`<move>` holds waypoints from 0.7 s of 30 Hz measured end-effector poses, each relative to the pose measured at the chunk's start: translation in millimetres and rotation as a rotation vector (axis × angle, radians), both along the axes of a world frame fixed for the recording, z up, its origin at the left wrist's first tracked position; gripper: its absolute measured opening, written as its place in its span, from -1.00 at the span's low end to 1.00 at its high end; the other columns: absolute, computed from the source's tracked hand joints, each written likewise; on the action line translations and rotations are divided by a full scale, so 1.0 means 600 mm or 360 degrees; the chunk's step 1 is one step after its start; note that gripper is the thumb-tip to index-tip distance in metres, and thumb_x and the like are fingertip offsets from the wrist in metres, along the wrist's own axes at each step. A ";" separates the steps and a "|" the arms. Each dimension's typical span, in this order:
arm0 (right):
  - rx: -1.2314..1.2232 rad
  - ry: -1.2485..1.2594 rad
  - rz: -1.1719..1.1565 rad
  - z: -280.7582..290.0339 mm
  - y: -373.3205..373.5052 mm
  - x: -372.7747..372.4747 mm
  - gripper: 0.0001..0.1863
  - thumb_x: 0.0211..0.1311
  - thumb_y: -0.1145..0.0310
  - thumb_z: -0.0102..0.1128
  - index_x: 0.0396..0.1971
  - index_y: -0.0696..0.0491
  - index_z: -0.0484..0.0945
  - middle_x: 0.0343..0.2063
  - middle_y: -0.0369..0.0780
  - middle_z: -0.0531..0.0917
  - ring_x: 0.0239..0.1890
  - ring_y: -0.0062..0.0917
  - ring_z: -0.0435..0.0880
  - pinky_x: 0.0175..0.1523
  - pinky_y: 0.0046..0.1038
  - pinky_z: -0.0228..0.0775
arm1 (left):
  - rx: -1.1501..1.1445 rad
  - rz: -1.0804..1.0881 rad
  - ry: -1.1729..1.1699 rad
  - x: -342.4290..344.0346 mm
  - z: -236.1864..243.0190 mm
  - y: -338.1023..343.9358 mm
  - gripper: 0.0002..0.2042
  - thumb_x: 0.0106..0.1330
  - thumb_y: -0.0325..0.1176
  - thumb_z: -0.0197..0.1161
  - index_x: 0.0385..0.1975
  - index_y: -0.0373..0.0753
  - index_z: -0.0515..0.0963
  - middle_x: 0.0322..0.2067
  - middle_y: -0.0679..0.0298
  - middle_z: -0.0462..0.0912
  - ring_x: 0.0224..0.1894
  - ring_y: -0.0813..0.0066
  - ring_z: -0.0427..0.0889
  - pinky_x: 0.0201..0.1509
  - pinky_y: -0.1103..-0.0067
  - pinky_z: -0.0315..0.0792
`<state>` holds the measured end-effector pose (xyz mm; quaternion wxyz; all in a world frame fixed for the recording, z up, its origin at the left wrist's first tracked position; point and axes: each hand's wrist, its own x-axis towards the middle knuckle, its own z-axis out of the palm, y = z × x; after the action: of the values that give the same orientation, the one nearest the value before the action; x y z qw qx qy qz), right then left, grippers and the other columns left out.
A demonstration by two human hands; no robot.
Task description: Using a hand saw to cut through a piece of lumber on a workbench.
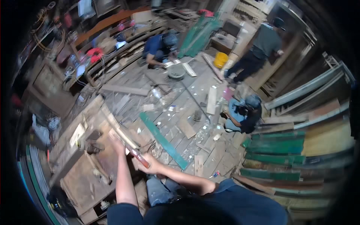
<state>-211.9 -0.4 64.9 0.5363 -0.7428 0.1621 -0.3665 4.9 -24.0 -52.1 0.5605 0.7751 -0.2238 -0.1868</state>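
My right hand [150, 165] is closed around the reddish-brown handle of a tool [141, 159]; its working end is too blurred to make out. Next to it, a long pale wooden strip [126, 138] runs toward the far end of the workbench [90, 180]. My left hand [117, 144] reaches over the bench beside this strip. Motion smears its fingers, so whether it grips the strip does not show. Left of that hand, a thick wooden beam [71, 159] lies across the bench top.
A green plank [163, 140] lies on the littered floor ahead. One person [245, 114] sits low at the right, another [161, 48] crouches at the back, and a third [262, 45] stands near a yellow bucket [221, 60]. Stacked green boards [277, 144] fill the right side.
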 end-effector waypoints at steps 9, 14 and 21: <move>0.0377 0.0564 0.0313 0.018 0.119 -0.223 -0.83 -0.05 0.47 0.13 -0.67 0.08 0.32 -0.75 -0.16 0.35 -0.68 -0.33 0.40 -0.50 -0.32 0.22 | 0.0254 0.0167 -0.0315 0.000 0.038 0.017 -0.48 0.47 -0.15 -0.28 0.27 -0.44 0.10 0.26 -0.18 0.17 0.32 -0.04 0.14 0.38 0.35 0.01; 0.0138 -0.0062 0.0362 -0.050 0.015 0.007 -0.80 0.05 0.43 0.15 -0.61 0.11 0.31 -0.72 -0.21 0.33 -0.63 -0.42 0.38 -0.43 -0.38 0.29 | 0.0269 0.0160 -0.0358 0.013 0.021 0.018 -0.46 0.47 -0.12 -0.27 0.29 -0.42 0.05 0.27 -0.17 0.17 0.32 -0.03 0.16 0.37 0.36 0.03; -0.0011 0.0294 0.0331 -0.085 0.068 -0.062 -0.81 0.03 0.38 0.18 -0.54 0.13 0.37 -0.67 -0.14 0.40 -0.57 -0.37 0.48 -0.41 -0.32 0.30 | 0.0185 0.0176 -0.0357 0.016 0.050 0.043 -0.47 0.46 -0.09 -0.23 0.25 -0.40 0.11 0.16 -0.19 0.30 0.20 -0.09 0.31 0.26 0.31 0.17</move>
<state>-248.9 40.4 13.6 0.5515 -0.7881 0.1317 -0.2396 14.6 2.0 -22.1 0.4955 0.8335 -0.2309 -0.0805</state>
